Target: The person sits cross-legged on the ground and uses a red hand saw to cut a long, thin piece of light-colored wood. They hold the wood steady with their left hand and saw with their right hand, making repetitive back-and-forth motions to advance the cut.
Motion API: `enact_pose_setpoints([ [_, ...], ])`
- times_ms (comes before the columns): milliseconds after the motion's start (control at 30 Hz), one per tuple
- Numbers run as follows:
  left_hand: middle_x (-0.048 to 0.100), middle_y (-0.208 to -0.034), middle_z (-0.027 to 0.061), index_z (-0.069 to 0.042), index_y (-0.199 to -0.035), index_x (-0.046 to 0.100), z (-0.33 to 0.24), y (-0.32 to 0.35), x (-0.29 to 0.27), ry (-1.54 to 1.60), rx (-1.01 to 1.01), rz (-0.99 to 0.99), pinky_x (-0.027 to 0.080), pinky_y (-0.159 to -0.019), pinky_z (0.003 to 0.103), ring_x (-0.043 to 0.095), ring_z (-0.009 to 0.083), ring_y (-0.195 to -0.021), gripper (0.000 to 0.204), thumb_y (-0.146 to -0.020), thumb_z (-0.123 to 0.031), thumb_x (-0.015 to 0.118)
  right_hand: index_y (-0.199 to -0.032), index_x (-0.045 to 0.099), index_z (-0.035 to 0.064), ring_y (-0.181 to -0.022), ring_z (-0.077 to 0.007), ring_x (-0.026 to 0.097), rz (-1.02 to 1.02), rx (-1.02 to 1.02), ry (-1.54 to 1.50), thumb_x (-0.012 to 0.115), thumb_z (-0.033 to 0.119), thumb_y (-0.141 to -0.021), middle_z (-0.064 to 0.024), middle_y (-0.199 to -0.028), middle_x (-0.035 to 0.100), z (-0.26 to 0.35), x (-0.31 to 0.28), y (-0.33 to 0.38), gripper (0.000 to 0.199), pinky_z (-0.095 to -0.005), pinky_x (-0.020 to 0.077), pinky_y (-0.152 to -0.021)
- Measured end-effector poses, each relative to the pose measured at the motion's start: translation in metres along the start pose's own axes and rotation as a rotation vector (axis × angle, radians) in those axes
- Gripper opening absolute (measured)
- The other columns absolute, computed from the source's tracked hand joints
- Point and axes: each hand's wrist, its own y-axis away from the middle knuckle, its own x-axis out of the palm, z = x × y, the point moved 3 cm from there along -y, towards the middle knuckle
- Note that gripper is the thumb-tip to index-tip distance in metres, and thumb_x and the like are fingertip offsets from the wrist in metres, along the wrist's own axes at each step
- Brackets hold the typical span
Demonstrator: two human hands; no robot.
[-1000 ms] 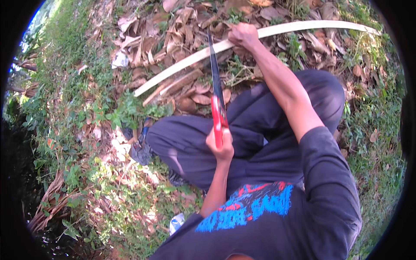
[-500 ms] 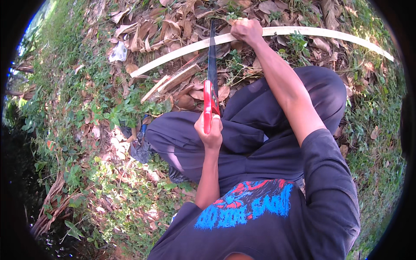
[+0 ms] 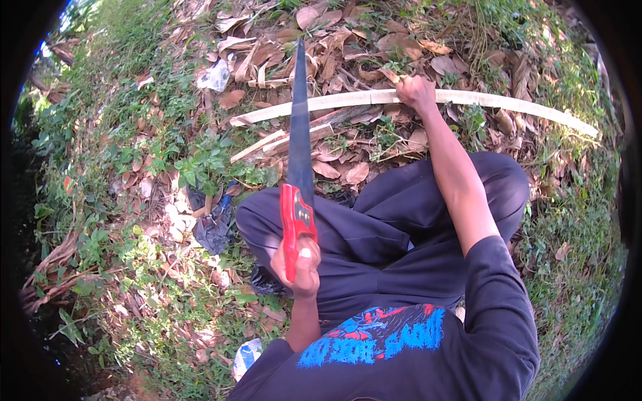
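Note:
My left hand is wrapped round the red handle of a handsaw. The dark blade points away from me, its broad side showing, and passes in view over the left part of a long pale wooden strip. Whether blade and wood touch I cannot tell. A thin dark line crosses the strip between the saw and my right hand, which grips the strip near its middle. Something short and brown sticks out by the right fingers, too small to name.
Short split wood pieces lie on dry leaves before my crossed legs. Clear plastic litter lies beyond them at the left. By my left knee is a dark plastic bag, and a white-and-blue packet lies near my left elbow.
The saw has moved left and back toward me, away from the dark line on the strip, and its blade has turned to show its side. My right hand keeps its grip on the strip.

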Motion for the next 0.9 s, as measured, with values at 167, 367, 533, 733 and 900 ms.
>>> enact_pose_setpoints([
  [167,0.041,-0.056,0.0002,0.002,-0.081,0.047,0.005,-0.065,-0.013,0.012,0.102,-0.078,0.026,-0.041,0.022,0.034,0.0058,-0.044,0.014,-0.083,-0.011,0.053,-0.070,0.053,0.0176,-0.055,-0.0209,0.054,0.018,-0.167,-0.029,0.065,0.024,-0.078,-0.0008,-0.064,0.050,0.028,-0.025,-0.023,0.016,-0.0358,0.0453,-0.042],
  [367,0.035,-0.056,-0.0021,-0.001,-0.083,0.046,0.024,-0.120,-0.041,-0.063,0.089,-0.108,0.026,-0.041,0.021,0.031,0.0051,-0.044,0.018,-0.088,-0.017,0.053,-0.071,0.060,0.0151,-0.048,-0.0240,0.058,0.212,-0.005,0.020,0.062,0.023,-0.086,-0.0041,-0.056,0.055,0.019,-0.012,-0.015,0.017,-0.0387,0.0465,-0.041],
  [533,0.041,-0.058,0.0003,-0.001,-0.082,0.047,0.046,-0.121,-0.069,0.009,0.119,-0.207,0.027,-0.042,0.020,0.034,0.0051,-0.044,0.023,-0.086,-0.021,0.058,-0.054,0.055,0.0115,-0.051,-0.0287,0.062,0.217,-0.179,0.086,0.060,0.023,-0.084,-0.0113,-0.051,0.055,0.040,-0.051,-0.056,0.032,-0.0406,0.0467,-0.042],
  [733,0.037,-0.056,-0.0020,-0.006,-0.079,0.045,0.052,-0.113,-0.094,0.047,0.316,-0.286,0.028,-0.048,0.024,0.031,0.0068,-0.046,0.020,-0.091,-0.020,0.053,-0.064,0.064,-0.0018,-0.055,-0.0424,0.060,0.668,0.451,-0.282,0.050,0.032,-0.083,-0.0258,-0.062,0.061,0.044,-0.106,-0.115,0.041,-0.0504,0.0494,-0.062],
  [900,0.037,-0.055,-0.0009,-0.005,-0.083,0.046,0.044,-0.114,-0.095,-0.042,0.415,-0.256,0.030,-0.054,0.028,0.033,0.0095,-0.045,0.030,-0.087,-0.031,0.060,-0.059,0.062,-0.0011,-0.052,-0.0401,0.058,0.708,0.529,-0.361,0.051,0.026,-0.080,-0.0242,-0.055,0.055,0.066,-0.135,-0.156,0.036,-0.0485,0.0457,-0.057],
])
